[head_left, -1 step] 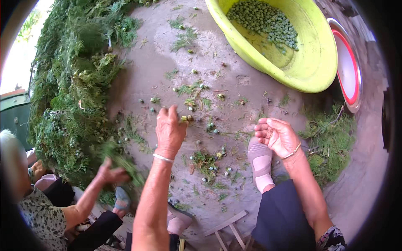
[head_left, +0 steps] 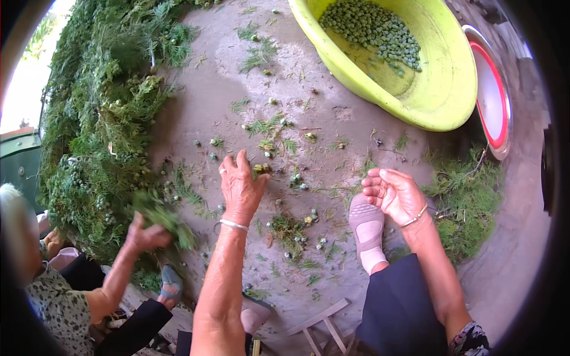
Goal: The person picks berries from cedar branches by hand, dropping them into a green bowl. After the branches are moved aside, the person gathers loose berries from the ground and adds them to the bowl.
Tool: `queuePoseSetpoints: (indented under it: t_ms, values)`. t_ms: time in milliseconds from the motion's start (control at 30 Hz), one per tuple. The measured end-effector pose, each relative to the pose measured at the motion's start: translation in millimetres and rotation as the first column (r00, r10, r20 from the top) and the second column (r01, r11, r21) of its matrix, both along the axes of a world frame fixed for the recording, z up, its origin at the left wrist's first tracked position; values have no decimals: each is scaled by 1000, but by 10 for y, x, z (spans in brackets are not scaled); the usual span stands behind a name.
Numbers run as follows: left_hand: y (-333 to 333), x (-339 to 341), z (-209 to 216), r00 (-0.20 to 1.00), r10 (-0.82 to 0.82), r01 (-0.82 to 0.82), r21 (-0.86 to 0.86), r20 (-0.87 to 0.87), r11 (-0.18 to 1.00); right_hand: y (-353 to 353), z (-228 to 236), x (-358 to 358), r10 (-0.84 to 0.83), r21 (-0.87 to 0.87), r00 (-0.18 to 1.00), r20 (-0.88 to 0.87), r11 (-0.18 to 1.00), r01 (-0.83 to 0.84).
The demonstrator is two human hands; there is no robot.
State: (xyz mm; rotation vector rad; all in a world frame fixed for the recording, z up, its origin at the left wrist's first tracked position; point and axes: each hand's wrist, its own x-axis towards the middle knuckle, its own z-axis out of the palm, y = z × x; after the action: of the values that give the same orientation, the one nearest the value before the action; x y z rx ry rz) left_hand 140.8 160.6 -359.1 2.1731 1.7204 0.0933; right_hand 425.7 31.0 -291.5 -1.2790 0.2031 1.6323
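Note:
My left hand [head_left: 242,185] reaches over the ground, palm down, with thumb and fingers apart. Close beside its fingertips lie a few yellowish-green cones [head_left: 261,169]. My right hand [head_left: 395,196] is turned palm up above my right shoe, its fingers curled together and the thumb laid over them; whatever they may hold is hidden. Between the hands, small bluish-green cones [head_left: 295,179] and bits of leafy sprig [head_left: 288,232] are scattered on the ground. A yellow-green basin [head_left: 442,98] at the far right holds many such green cones [head_left: 371,31].
Cut evergreen branches [head_left: 101,118] are heaped along the left. At lower left another person's hand [head_left: 147,236] holds a blurred sprig. More greenery [head_left: 466,207] lies at right, below a red-rimmed white basin [head_left: 491,98]. A wooden frame [head_left: 323,317] is near my feet.
My left thumb has spread away from the cones. The other person's hand and sprig have moved a little up and left. My right hand stays put.

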Motion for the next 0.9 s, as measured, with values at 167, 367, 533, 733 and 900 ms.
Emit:
queuePoseSetpoints:
  t_ms: [167, 367, 533, 733, 900]
  values:
    - [-268, 203, -366, 995, 48, -62, 167, 88, 984, -228, 7, 132, -27, -49, 999, 33, 998, 28]
    - [-240, 121, -545, 953, -204, 150, 233, 224, 961, -295, -1, 168, -16, -78, 1000, 6, 997, 17]
    - [-56, 74, -315, 434, 615, -225, -582, 658, 781, -285, -25, 168, -29, -74, 999, -33, 997, 26]
    - [313, 238, 440, -236, 829, 304, -772, 507, 559, -264, -23, 180, -47, -60, 998, -46, 997, 45]
    - [693, 635, 779, -312, 771, 496, -597, 555, 631, -231, -62, 161, -40, -62, 997, -67, 997, 36]
